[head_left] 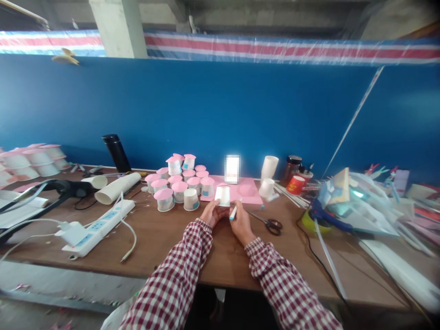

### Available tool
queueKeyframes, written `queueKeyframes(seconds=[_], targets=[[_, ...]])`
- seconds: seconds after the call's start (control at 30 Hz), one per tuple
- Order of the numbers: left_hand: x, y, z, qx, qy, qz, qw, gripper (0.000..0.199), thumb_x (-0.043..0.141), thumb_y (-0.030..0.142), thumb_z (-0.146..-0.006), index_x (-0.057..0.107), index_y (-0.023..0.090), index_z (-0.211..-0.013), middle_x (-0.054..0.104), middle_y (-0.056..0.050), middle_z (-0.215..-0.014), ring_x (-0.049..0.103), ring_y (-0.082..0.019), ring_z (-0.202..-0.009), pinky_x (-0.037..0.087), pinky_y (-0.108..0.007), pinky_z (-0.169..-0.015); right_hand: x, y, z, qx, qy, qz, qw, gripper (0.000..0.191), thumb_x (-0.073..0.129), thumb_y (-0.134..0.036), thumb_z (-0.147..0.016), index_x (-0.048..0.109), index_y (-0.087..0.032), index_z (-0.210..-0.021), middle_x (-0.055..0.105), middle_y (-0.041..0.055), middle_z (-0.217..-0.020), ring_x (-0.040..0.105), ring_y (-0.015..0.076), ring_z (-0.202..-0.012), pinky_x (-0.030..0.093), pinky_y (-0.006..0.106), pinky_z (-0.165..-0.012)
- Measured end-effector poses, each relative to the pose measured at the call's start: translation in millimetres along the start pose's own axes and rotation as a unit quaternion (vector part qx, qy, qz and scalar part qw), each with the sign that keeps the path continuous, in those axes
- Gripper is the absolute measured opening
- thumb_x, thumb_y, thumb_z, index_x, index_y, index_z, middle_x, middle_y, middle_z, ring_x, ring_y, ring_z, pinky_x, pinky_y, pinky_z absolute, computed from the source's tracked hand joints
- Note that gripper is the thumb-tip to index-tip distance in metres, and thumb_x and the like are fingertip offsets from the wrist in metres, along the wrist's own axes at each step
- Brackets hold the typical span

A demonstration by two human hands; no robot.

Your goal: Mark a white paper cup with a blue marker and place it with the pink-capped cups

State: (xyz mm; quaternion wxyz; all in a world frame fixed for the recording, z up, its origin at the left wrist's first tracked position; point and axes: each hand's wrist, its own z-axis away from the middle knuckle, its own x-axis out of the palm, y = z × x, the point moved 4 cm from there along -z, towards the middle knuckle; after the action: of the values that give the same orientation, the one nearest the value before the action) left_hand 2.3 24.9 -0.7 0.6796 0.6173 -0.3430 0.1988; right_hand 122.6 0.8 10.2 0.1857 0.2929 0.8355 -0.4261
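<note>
My left hand (212, 214) grips a white paper cup (223, 196) from below, near the front of a pink sheet (255, 196). In my right hand (242, 223), close beside the cup, is a white marker (233, 212) with a light blue end. Left of the hands stand several paper cups (164, 204) topped with pink discs, and one cup (191, 201) whose pink top does not show. A pair of scissors (272, 225) with dark handles lies just right of my right hand. Behind the held cup is a bright, pixelated upright rectangle (232, 169).
A power strip (103, 227) with cables and a rolled white tube (118, 188) lie left. Behind them leans a black bottle (117, 153). At right are stacked white cups (269, 167), a red cup (295, 185), a brown jar (292, 168) and a tape dispenser (319, 215).
</note>
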Motion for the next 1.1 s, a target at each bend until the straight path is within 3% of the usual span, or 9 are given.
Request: queueKeyframes(seconds=[1.1], targets=[[-1.7,-0.1,-0.4,0.01,0.02,-0.012,1.0,0.025,0.047,0.022,-0.083,0.051,0.006,-0.103,0.068,-0.016,-0.086,0.067,-0.025,-0.082,0.051,-0.042,-0.081,-0.1,-1.4,0.0,-0.002,-0.003,-0.013,1.0,0.024,0.037,-0.024,-0.088,0.049,-0.016,-0.107,0.065,0.0064,-0.08,0.062,0.0176,-0.068,0.044,0.024,-0.061]])
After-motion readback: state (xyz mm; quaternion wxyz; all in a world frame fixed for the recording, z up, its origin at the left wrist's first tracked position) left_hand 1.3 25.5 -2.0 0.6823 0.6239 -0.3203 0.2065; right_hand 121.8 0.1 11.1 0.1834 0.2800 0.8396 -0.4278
